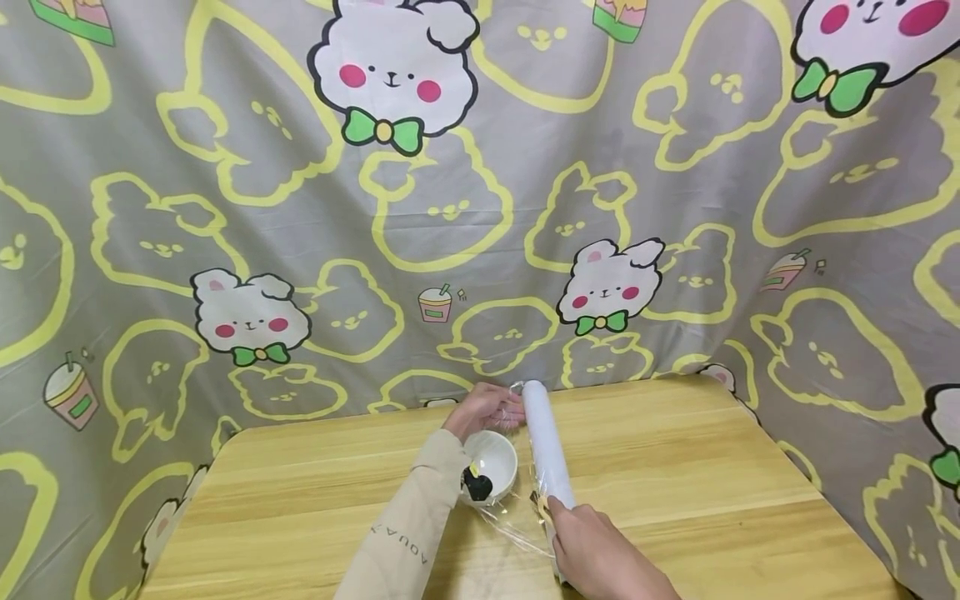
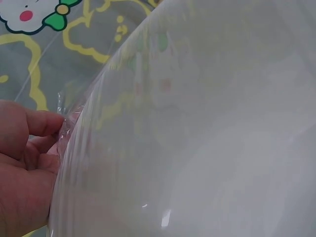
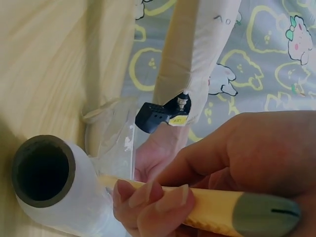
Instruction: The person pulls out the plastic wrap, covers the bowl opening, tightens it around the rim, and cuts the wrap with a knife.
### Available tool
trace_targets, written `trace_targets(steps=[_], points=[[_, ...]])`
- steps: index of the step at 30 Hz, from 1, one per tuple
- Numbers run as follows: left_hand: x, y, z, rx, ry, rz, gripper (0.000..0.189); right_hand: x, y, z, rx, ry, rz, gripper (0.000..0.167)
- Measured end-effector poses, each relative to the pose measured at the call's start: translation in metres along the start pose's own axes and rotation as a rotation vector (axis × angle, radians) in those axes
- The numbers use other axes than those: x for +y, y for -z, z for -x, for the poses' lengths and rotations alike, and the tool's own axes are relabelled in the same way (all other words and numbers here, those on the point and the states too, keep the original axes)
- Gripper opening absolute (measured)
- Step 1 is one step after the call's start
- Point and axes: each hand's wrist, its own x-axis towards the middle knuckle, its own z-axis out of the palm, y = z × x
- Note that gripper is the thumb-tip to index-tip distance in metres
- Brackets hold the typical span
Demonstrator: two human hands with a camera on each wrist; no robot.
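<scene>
A white roll of cling film (image 1: 547,446) lies lengthwise on the table, its hollow cardboard core (image 3: 42,170) facing the right wrist camera. My left hand (image 1: 487,408), beyond the white bowl (image 1: 506,458), pinches the gathered clear film (image 2: 66,131) near the roll's far end. Film stretches between the bowl and the roll. My right hand (image 1: 600,550) grips a yellow utility knife (image 3: 215,205) with a grey-green end, its front against the film beside the roll's near end. The knife's tip is hidden by film and fingers.
A wooden table (image 1: 675,467) stands against a grey cartoon-print curtain (image 1: 465,242) at the back and sides. A black wrist camera (image 1: 477,483) on the left sleeve overlaps the bowl in the head view.
</scene>
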Motion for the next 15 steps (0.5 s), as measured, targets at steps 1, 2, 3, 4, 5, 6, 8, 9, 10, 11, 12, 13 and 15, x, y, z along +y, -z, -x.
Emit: trace_targets(steps=[1, 2, 3, 4, 5, 6, 8, 9, 10, 11, 12, 13, 15], points=[[0.000, 0.000, 0.000, 0.000, -0.001, -0.002, 0.034, 0.000, -0.001, 0.002, 0.002, 0.006, 0.000, 0.031], [0.000, 0.000, 0.001, 0.002, -0.001, -0.001, 0.034, 0.000, -0.002, 0.003, 0.010, 0.013, 0.010, 0.029], [0.000, 0.000, 0.001, 0.003, -0.001, 0.000, 0.034, 0.000, -0.003, 0.005, 0.020, 0.022, 0.020, 0.027], [0.000, 0.000, 0.001, 0.004, 0.001, 0.002, 0.034, 0.001, -0.004, 0.007, 0.029, 0.029, 0.028, 0.025], [0.000, 0.000, 0.001, 0.003, 0.001, 0.004, 0.034, 0.001, -0.005, 0.008, 0.039, 0.040, 0.041, 0.023], [0.000, 0.000, 0.001, 0.005, 0.001, 0.003, 0.033, 0.002, -0.006, 0.010, 0.046, 0.052, 0.050, 0.020], [0.000, 0.000, 0.001, 0.002, 0.008, 0.009, 0.034, 0.003, -0.008, 0.013, 0.052, 0.069, 0.068, 0.018], [0.000, 0.000, 0.002, 0.000, 0.009, 0.008, 0.034, 0.004, -0.009, 0.014, 0.052, 0.078, 0.074, 0.018], [0.000, 0.000, 0.002, 0.001, 0.012, 0.011, 0.034, 0.005, -0.010, 0.016, 0.052, 0.088, 0.081, 0.018], [-0.001, 0.000, 0.002, 0.002, 0.014, 0.011, 0.034, 0.006, -0.011, 0.017, 0.051, 0.101, 0.092, 0.019], [-0.001, 0.000, 0.002, 0.006, 0.014, 0.011, 0.034, 0.007, -0.012, 0.018, 0.051, 0.113, 0.101, 0.019], [-0.001, 0.000, 0.002, 0.008, 0.017, 0.015, 0.034, 0.007, -0.013, 0.019, 0.052, 0.125, 0.110, 0.019], [-0.002, 0.001, 0.002, 0.015, 0.016, 0.019, 0.033, 0.009, -0.015, 0.022, 0.061, 0.158, 0.130, 0.020]])
